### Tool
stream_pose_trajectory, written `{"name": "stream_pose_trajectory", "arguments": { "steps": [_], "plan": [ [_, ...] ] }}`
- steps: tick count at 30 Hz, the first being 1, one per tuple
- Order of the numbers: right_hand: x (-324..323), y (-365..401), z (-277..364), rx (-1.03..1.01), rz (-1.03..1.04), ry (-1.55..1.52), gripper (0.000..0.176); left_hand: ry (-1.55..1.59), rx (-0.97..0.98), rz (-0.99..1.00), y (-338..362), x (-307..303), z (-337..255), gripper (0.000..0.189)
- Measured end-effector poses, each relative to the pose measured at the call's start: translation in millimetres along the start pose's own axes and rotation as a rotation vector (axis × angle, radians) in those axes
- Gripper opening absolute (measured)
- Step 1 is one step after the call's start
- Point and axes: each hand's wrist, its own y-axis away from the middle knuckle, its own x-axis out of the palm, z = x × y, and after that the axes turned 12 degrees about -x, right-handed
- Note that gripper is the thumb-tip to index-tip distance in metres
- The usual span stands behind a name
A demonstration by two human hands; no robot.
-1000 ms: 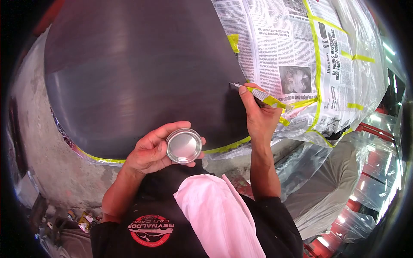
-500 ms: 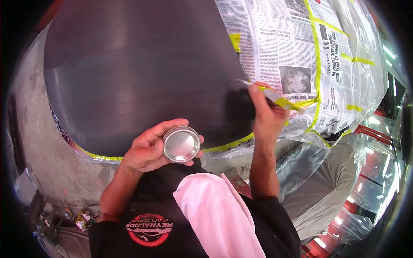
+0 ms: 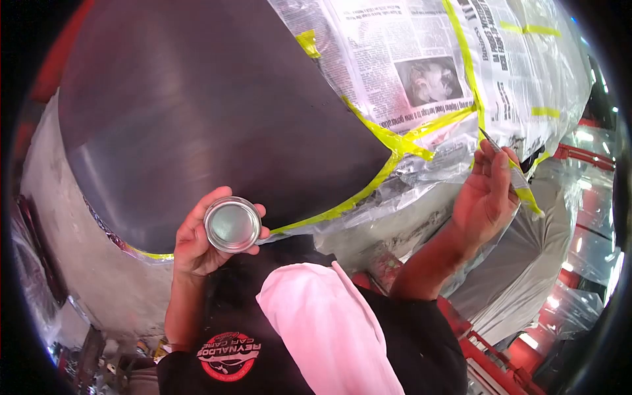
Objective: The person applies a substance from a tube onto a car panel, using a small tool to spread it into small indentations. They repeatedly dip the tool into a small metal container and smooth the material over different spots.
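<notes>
My left hand (image 3: 189, 245) holds a small round metal-rimmed tin (image 3: 232, 224) by its sides, with its round face up and a pale sheen inside. In my right hand (image 3: 488, 194), the fingers are closed around a slim, fine-tipped paintbrush (image 3: 518, 178) with yellow tape near its end. Its dark point is directed up and left over the masked edge. Before me lies a smooth dark grey car panel (image 3: 217, 112), with a few tiny dark specks near its right side. The tin is just above the panel's near edge.
Newspaper (image 3: 368, 59) and clear plastic sheeting cover the area right of the panel, held by yellow masking tape (image 3: 395, 141). A pink cloth (image 3: 322, 316) hangs over my black shirt (image 3: 276, 270). Grey covering (image 3: 520, 263) and red metalwork (image 3: 487, 362) are at the right.
My right hand has moved right with the paintbrush, away from the panel's edge to over the masking. My left hand still holds the tin, and the view has shifted.
</notes>
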Motion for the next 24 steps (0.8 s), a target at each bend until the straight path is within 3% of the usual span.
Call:
{"name": "stream_pose_trajectory", "arguments": {
  "steps": [2,8,15,24],
  "plan": [
    [-5.2,5.1,-1.9,0.050,-0.035,0.202,0.020,0.003,-0.011,0.000,0.8,0.5,0.5,0.061],
    [-13.8,13.0,-1.3,0.061,-0.055,0.288,0.019,-0.007,0.005,-0.004,2.7,5.6,2.1,0.063],
    [-13.4,21.5,-11.0,0.042,0.006,0.047,0.019,0.026,-0.035,-0.028,16.6,4.4,18.4,0.064],
    [0.6,23.3,-9.2,0.118,0.098,0.031,0.020,0.083,-0.120,-0.044,26.2,8.7,38.0,0.060]
  ]
}}
